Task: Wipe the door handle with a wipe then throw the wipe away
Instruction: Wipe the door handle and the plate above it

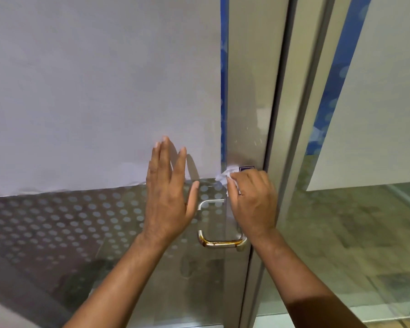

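The left hand [168,192] lies flat on the glass door [81,233], fingers spread. The right hand [251,204] has its fingers curled tight around a white wipe [225,176], pressed at the top of the door handle [220,243].

- Handle [219,243]: a silver U-shaped bar on the glass door, its lower bend stained brown, its upper part hidden.
- Wipe [223,177]: white, crumpled, bunched at the handle's top.
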Demonstrator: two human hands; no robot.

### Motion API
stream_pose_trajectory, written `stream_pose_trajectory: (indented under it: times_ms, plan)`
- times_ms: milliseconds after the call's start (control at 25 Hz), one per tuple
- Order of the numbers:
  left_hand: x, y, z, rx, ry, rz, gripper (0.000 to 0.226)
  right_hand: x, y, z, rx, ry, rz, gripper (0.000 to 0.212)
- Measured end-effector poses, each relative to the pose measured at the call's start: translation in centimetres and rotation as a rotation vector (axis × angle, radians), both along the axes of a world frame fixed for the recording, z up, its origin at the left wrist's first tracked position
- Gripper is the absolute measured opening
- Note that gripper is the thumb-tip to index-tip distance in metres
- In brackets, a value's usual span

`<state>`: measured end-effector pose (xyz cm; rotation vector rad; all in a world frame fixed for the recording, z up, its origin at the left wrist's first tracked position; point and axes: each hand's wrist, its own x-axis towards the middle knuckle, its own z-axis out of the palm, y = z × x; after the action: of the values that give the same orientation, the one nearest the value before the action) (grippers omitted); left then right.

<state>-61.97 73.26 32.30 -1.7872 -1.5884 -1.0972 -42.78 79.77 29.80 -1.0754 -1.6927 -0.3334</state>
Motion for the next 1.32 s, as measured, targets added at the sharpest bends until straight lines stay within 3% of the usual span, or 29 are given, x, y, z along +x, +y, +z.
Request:
stream_pose_trajectory:
  times_ms: [200, 520, 640, 840, 1040, 1240, 1320]
  plan:
    - [-1.4, 1.6, -0.6, 0.027, 0.155, 0.070, 0.082, 0.5, -0.1, -1.0, 0.016, -0.007, -0.118, 0.006]
    - [-3.3, 4.7, 0.5, 0.099, 0.275, 0.201, 0.090, 0.3, -0.3, -0.9, 0.030, -0.059, -0.134, 0.004]
    - [-3.6, 5.3, 0.4, 0.082, 0.287, 0.179, 0.089, 0.3, 0.4, 1.0, 0.073, 0.016, -0.169, 0.012]
    - [-3.8, 5.8, 0.0, 0.083, 0.275, 0.168, 0.088, -1.0, -0.8, -1.0, 0.091, -0.141, -0.161, 0.006]
    - [-3.6, 5.7, 0.2, 0.088, 0.280, 0.159, 0.089, -0.5, 0.3, 1.2, 0.136, 0.007, -0.197, 0.011]
    - [-3.6, 5.7, 0.1, 0.083, 0.273, 0.157, 0.089, -0.3, -0.6, -1.0, 0.105, -0.156, -0.205, 0.013]
    - [-3.6, 5.7, 0.0, 0.083, 0.276, 0.162, 0.090, 0.4, -0.6, -1.1, 0.098, -0.137, -0.217, 0.013]
